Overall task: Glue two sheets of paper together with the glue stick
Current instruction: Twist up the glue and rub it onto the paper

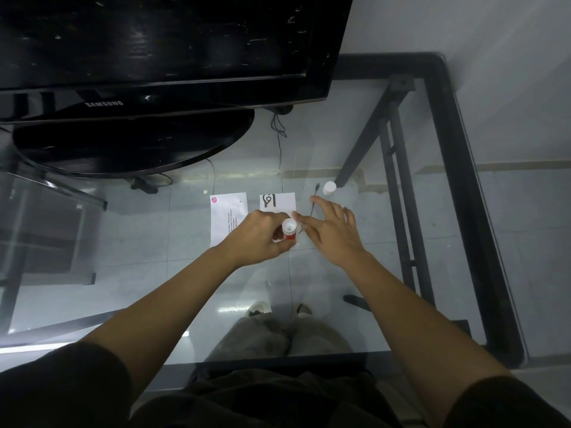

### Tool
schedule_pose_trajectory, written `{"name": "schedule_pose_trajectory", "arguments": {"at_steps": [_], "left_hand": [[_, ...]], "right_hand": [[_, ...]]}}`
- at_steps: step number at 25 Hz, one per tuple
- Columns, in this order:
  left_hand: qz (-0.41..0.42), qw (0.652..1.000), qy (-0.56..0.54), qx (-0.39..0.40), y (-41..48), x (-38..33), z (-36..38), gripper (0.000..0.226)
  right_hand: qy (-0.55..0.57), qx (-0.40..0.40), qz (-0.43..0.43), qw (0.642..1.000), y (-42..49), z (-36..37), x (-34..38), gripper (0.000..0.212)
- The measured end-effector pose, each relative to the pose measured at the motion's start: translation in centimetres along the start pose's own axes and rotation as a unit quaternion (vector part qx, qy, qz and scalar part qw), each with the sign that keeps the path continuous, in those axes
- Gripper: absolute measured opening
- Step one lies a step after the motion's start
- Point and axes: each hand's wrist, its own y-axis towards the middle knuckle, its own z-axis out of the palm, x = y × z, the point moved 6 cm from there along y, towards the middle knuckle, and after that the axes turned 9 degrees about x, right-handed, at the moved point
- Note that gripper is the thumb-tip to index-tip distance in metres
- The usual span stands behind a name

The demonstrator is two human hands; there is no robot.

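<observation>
Head view: my left hand (258,234) grips the glue stick (289,230) at frame centre, long axis near upright, open white end toward me, red body. Right hand (332,225) spread open beside it. White cap (329,188) stands upper right; two sheets (228,214) (277,201) lie side by side.

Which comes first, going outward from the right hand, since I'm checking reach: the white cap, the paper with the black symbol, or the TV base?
1. Paper with the black symbol: just left of the right hand.
2. White cap: beyond the fingertips.
3. TV base: far back left.
</observation>
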Motion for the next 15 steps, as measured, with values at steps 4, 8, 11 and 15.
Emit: {"name": "schedule_pose_trajectory", "arguments": {"at_steps": [4,8,11,15], "left_hand": [[-0.075,0.974,-0.181,-0.113,-0.8,2.1,-2.6,0.015],[-0.134,0.806,-0.539,-0.204,-0.1,5.7,-4.0,0.018],[-0.18,0.709,-0.653,-0.196,2.0,7.2,-3.8,0.016],[-0.179,0.782,-0.581,-0.133,5.9,6.4,-4.4,0.027]], "right_hand": [[0.023,-0.016,-0.002,1.0,-0.2,0.6,-0.1,0.039],[0.048,-0.029,-0.006,0.998,-0.4,1.3,0.0,0.048],[0.056,-0.039,-0.005,0.998,-0.3,1.4,-0.1,0.049],[0.065,-0.035,0.001,0.997,-0.3,1.6,0.0,0.051]]}}
